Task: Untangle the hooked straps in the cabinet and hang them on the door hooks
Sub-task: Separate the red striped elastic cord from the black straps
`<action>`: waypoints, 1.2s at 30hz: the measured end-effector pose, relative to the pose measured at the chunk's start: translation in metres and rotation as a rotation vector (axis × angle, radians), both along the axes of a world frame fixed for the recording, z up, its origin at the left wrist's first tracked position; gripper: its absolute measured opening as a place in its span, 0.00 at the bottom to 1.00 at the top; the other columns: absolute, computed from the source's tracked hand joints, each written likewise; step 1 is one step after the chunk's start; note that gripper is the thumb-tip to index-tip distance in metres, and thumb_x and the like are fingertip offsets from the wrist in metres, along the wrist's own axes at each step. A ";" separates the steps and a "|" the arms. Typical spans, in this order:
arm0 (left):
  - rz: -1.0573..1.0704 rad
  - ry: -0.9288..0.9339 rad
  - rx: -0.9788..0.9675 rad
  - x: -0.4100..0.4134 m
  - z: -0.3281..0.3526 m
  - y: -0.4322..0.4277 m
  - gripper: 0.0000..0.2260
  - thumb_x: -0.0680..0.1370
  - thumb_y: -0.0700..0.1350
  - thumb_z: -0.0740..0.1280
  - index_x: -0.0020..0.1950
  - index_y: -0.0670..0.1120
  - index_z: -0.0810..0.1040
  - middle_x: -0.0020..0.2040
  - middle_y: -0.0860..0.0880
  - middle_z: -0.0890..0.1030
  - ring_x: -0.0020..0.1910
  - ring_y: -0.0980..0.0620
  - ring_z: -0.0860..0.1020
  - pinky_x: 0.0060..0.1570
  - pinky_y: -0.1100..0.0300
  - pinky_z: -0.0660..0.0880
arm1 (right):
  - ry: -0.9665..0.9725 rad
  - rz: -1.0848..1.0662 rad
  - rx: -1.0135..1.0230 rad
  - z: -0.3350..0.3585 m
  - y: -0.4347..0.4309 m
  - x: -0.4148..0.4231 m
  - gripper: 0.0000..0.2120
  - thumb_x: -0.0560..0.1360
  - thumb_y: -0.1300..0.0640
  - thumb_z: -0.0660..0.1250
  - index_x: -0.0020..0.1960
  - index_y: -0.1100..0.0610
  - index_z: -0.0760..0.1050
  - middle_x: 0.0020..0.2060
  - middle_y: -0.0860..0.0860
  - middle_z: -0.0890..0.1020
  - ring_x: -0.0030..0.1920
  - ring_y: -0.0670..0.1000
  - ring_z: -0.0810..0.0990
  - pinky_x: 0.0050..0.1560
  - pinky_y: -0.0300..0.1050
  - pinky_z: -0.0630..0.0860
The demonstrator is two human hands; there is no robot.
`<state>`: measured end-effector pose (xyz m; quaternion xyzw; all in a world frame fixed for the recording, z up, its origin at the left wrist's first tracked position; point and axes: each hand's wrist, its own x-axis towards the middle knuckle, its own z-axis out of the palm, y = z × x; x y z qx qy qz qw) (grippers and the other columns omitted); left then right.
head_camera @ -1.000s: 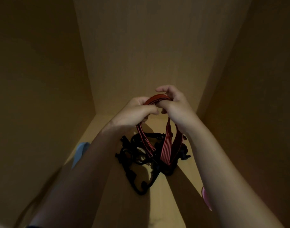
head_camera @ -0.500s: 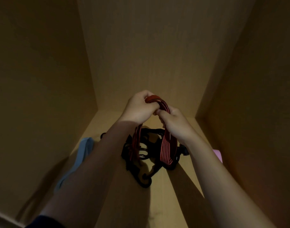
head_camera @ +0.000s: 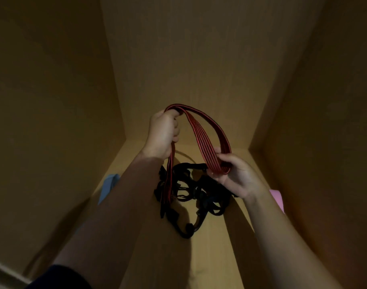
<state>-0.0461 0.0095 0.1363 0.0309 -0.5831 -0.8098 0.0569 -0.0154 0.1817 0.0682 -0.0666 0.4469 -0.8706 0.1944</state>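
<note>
Change noted: the two hands, knuckle to knuckle half a second ago, have drawn apart, and the red striped strap (head_camera: 207, 140) now arches between them. The left hand (head_camera: 164, 134) is clenched round the strap's upper bend, raised in front of the cabinet's back wall (head_camera: 199, 59). The right hand (head_camera: 239, 176), lower and palm up, pinches the folded strap between thumb and fingers.

From the left fist, one run of the strap drops into the black tangle of straps (head_camera: 191, 192) lying on the cabinet floor (head_camera: 216, 257), directly below both hands. I cannot tell whether its end is free of that tangle or caught in it. A blue item (head_camera: 107, 186) lies by the left wall and a pink item (head_camera: 277, 198) by the right wall; I cannot identify either.

Assessment: early stage. I judge one strap partly drawn out, none separated, none hung. The door hooks are not in view. Remaining: free the red strap, sort the black ones, hang all.
</note>
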 end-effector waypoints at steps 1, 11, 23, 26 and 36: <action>0.009 0.003 0.012 -0.001 0.000 -0.002 0.13 0.76 0.37 0.58 0.34 0.49 0.65 0.21 0.56 0.63 0.19 0.59 0.59 0.19 0.66 0.54 | -0.013 0.034 -0.102 -0.005 0.002 0.000 0.24 0.56 0.59 0.78 0.51 0.60 0.80 0.38 0.53 0.80 0.38 0.49 0.82 0.43 0.44 0.81; -0.018 0.007 0.079 -0.007 -0.004 -0.009 0.13 0.77 0.38 0.58 0.33 0.50 0.64 0.20 0.57 0.62 0.19 0.59 0.59 0.18 0.67 0.55 | -0.060 -0.156 -0.389 -0.013 0.005 0.000 0.32 0.52 0.63 0.81 0.55 0.59 0.76 0.38 0.53 0.83 0.45 0.52 0.83 0.45 0.49 0.81; -0.054 0.039 0.237 -0.004 -0.005 -0.007 0.16 0.76 0.34 0.54 0.30 0.48 0.65 0.20 0.57 0.63 0.18 0.60 0.58 0.19 0.67 0.54 | 0.213 -0.729 0.982 0.007 -0.009 0.000 0.06 0.73 0.64 0.66 0.48 0.55 0.75 0.41 0.52 0.79 0.38 0.49 0.79 0.34 0.42 0.77; -0.057 0.139 0.136 -0.001 -0.001 -0.006 0.13 0.76 0.32 0.54 0.38 0.45 0.74 0.21 0.56 0.65 0.19 0.60 0.60 0.20 0.66 0.55 | 0.030 -0.745 0.847 0.009 -0.003 0.000 0.06 0.75 0.64 0.64 0.42 0.54 0.73 0.38 0.51 0.78 0.33 0.46 0.74 0.30 0.37 0.68; 0.044 0.099 -0.128 -0.001 0.002 -0.005 0.09 0.75 0.34 0.59 0.39 0.46 0.73 0.27 0.52 0.65 0.24 0.57 0.62 0.23 0.64 0.58 | 0.098 -0.433 0.722 0.005 0.001 0.006 0.07 0.76 0.58 0.63 0.52 0.55 0.77 0.39 0.47 0.79 0.38 0.45 0.76 0.37 0.36 0.68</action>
